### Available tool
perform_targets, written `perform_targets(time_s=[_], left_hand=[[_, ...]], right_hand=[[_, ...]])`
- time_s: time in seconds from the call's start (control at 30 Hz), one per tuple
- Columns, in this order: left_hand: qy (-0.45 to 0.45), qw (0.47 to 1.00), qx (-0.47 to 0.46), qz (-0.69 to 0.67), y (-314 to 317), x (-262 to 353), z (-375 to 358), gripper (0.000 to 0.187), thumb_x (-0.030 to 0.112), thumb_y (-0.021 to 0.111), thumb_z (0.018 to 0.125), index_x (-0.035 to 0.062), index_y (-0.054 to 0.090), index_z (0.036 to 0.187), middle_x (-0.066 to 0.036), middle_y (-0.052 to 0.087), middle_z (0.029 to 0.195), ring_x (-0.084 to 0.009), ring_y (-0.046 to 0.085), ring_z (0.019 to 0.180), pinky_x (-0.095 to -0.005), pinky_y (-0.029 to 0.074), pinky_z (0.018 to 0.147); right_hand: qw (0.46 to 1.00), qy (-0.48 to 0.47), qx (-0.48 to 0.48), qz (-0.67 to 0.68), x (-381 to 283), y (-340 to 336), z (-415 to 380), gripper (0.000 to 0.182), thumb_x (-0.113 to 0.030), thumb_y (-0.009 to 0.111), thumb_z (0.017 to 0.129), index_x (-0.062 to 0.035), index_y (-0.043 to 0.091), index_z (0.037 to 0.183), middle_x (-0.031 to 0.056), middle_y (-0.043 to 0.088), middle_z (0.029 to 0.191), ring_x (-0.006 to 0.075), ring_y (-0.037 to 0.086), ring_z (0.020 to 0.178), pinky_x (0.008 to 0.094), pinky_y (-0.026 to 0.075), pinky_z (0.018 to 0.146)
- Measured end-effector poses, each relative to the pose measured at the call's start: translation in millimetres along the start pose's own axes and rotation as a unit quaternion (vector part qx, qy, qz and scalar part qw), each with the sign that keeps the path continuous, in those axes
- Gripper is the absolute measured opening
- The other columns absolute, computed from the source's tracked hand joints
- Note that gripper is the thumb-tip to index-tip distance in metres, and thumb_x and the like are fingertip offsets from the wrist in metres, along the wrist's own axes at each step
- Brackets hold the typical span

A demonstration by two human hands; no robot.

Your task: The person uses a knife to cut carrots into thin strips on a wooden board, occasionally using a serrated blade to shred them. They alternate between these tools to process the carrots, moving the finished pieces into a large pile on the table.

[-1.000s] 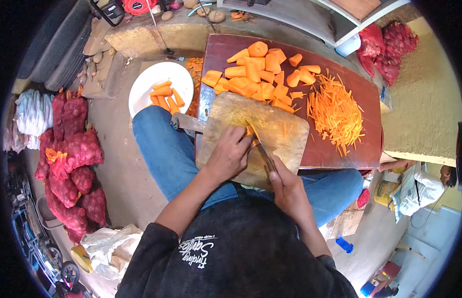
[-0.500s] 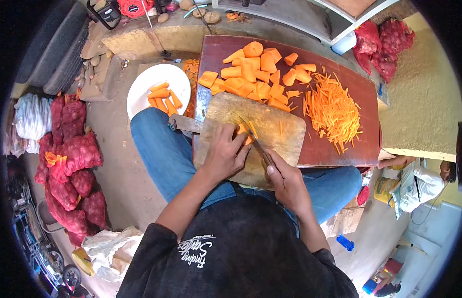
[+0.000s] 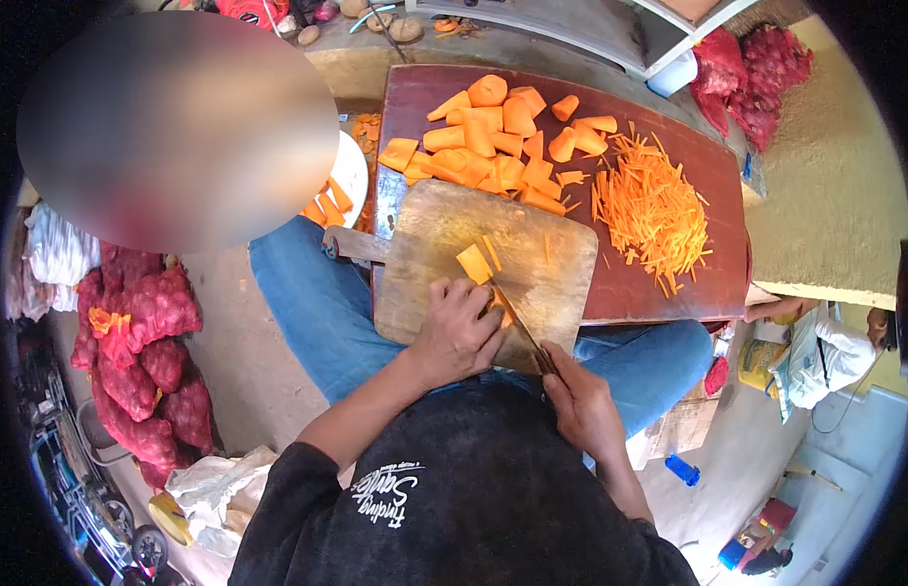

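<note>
My left hand (image 3: pixel 460 330) presses with curled fingers on a carrot piece (image 3: pixel 475 265) on the wooden cutting board (image 3: pixel 425 234). The piece shows a flat, pale orange face. In my right hand (image 3: pixel 579 396) is the handle of a knife (image 3: pixel 517 317), its blade slanting up and left against the carrot beside my left fingertips. A thin cut slice (image 3: pixel 491 253) lies just right of the piece. Behind the board sit peeled carrot chunks (image 3: pixel 479 133), and to the right is a heap of thin carrot strips (image 3: pixel 651 210).
The board rests on a reddish table (image 3: pixel 713 195). A white plate (image 3: pixel 353 176) with carrot pieces is partly hidden by a large blurred oval. Red mesh sacks (image 3: pixel 146 371) stand at left, others (image 3: pixel 747 83) at upper right. A person in white (image 3: pixel 827 356) is at far right.
My right hand and the knife have moved down and slightly right. My left hand sits slightly lower, and the carrot's flat face now shows. A blurred oval now covers the upper left.
</note>
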State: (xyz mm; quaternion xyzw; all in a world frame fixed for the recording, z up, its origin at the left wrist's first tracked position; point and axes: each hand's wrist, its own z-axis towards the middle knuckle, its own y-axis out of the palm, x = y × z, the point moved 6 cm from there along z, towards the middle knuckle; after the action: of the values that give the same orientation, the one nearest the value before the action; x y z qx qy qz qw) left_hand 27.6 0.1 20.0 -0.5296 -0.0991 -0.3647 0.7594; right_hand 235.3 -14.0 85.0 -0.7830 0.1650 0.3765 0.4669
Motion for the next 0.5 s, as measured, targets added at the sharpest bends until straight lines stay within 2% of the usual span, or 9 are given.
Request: perform_targets(time_s=[0.07, 0.23, 0.33, 0.5], left_hand=[[-0.016, 0.999, 0.011, 0.031, 3.5, -8.6, -1.4, 0.020, 0.021, 0.083, 0.088, 0.0060, 0.077, 0.100, -0.011, 0.062, 0.105, -0.0327, 0.060, 0.107, -0.0514, 0.040, 0.096], [-0.055, 0.995, 0.077, 0.041, -18.4, -29.0, 13.6, 0.016, 0.013, 0.083, 0.087, 0.0060, 0.077, 0.099, -0.008, 0.060, 0.100, -0.0311, 0.060, 0.099, -0.0497, 0.040, 0.087], [-0.046, 0.995, 0.084, 0.033, -18.1, -33.4, 15.7, 0.016, 0.010, 0.083, 0.087, 0.0047, 0.077, 0.100, -0.009, 0.061, 0.100, -0.0321, 0.059, 0.096, -0.0480, 0.041, 0.085], [-0.047, 0.995, 0.084, 0.028, -17.3, -34.7, 14.4, 0.016, 0.011, 0.083, 0.087, 0.0048, 0.076, 0.100, -0.011, 0.063, 0.106, -0.0343, 0.061, 0.103, -0.0493, 0.043, 0.090]], right_hand=[[0.999, -0.035, 0.008, 0.020, -5.0, 6.1, 16.9, 0.048, -0.012, 0.067, 0.110, -0.0014, 0.058, 0.156, 0.0340, 0.074, 0.126, 0.0530, 0.073, 0.116, 0.0530, 0.060, 0.095], [0.993, -0.100, 0.011, 0.060, -15.0, 19.6, 57.9, 0.047, -0.011, 0.065, 0.111, -0.0021, 0.055, 0.156, 0.0335, 0.073, 0.123, 0.0532, 0.072, 0.114, 0.0520, 0.059, 0.092], [0.995, -0.083, 0.009, 0.062, -15.8, 18.1, 59.6, 0.044, -0.012, 0.064, 0.111, -0.0027, 0.056, 0.154, 0.0326, 0.074, 0.122, 0.0524, 0.073, 0.115, 0.0521, 0.060, 0.092], [0.999, -0.040, -0.008, 0.024, -12.5, 11.1, 27.3, 0.048, -0.012, 0.066, 0.110, -0.0017, 0.056, 0.156, 0.0322, 0.074, 0.124, 0.0511, 0.074, 0.114, 0.0529, 0.061, 0.092]])
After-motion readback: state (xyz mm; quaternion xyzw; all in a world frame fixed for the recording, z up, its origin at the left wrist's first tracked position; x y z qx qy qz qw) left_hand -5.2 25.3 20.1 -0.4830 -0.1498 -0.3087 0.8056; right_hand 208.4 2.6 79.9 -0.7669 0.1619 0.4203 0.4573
